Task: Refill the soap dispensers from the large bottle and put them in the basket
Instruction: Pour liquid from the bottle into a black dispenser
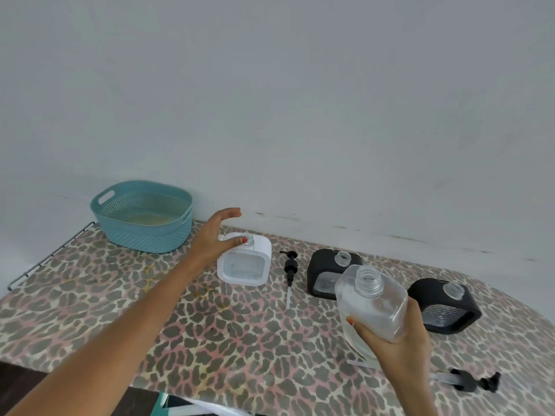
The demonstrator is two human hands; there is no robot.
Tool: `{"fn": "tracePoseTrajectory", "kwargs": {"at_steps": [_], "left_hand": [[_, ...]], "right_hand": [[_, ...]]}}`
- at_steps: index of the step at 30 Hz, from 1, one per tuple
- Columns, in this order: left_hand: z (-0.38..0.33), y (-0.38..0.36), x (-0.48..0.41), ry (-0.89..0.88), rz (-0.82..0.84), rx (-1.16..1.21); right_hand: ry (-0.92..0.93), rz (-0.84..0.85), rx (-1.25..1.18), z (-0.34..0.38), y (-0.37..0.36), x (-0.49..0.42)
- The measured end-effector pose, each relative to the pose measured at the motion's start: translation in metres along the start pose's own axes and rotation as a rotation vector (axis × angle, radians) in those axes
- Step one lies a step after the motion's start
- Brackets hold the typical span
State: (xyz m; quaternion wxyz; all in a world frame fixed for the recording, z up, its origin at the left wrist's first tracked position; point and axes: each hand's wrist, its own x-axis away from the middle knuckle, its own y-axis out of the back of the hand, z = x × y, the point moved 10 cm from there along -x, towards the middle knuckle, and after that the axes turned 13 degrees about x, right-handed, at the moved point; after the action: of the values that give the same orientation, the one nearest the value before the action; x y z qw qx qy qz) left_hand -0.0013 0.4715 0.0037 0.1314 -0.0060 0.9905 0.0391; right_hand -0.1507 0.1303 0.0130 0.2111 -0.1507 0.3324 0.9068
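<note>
Three dispensers are seen uncapped on the table (pixel 90 283): a white dispenser (pixel 244 263) at centre and two black ones, the nearer-centre black dispenser (pixel 322 273) and the far-right black dispenser (pixel 447 307), each with an open threaded neck. The large clear bottle (pixel 371 301), also uncapped and holding clear liquid, is gripped around its lower body by the right hand (pixel 399 340), raised above the table and tilted with its mouth toward the wall, partly in front of the nearer black dispenser. The left hand (pixel 214 235) is spread open, fingers extended, at the white dispenser's top left; its thumb lies at the neck, though contact cannot be confirmed. A black pump (pixel 290 270) is laid flat between the white dispenser and the black ones, its tube pointing toward the near edge. A second pump (pixel 474 382) lies at the near right, partly hidden by the right wrist. The teal basket (pixel 144 232) is set at the far left against the wall, well apart from the dispensers, with no dispenser in it. A leopard-print covering is noted on the table.
</note>
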Motion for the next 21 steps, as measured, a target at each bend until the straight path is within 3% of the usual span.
{"fn": "tracePoseTrajectory", "kwargs": {"at_steps": [4, 7, 14, 17, 21], "left_hand": [[-0.027, -0.026, 0.006, -0.085, -0.061, 0.195], [-0.027, -0.064, 0.009, -0.059, 0.007, 0.249], [0.019, -0.165, 0.014, 0.153, 0.336, 0.094], [0.045, -0.19, 0.013, 0.222, 0.378, -0.037], [0.067, -0.208, 0.011, 0.282, 0.379, 0.036]], "right_hand": [[-0.021, -0.02, -0.007, -0.005, 0.015, 0.006], [-0.045, -0.023, -0.032, -0.013, 0.027, 0.01], [-0.088, -0.061, -0.015, -0.033, 0.053, 0.016], [-0.12, -0.081, -0.032, -0.045, 0.061, 0.017], [-0.138, -0.077, -0.022, -0.056, 0.064, 0.016]]}}
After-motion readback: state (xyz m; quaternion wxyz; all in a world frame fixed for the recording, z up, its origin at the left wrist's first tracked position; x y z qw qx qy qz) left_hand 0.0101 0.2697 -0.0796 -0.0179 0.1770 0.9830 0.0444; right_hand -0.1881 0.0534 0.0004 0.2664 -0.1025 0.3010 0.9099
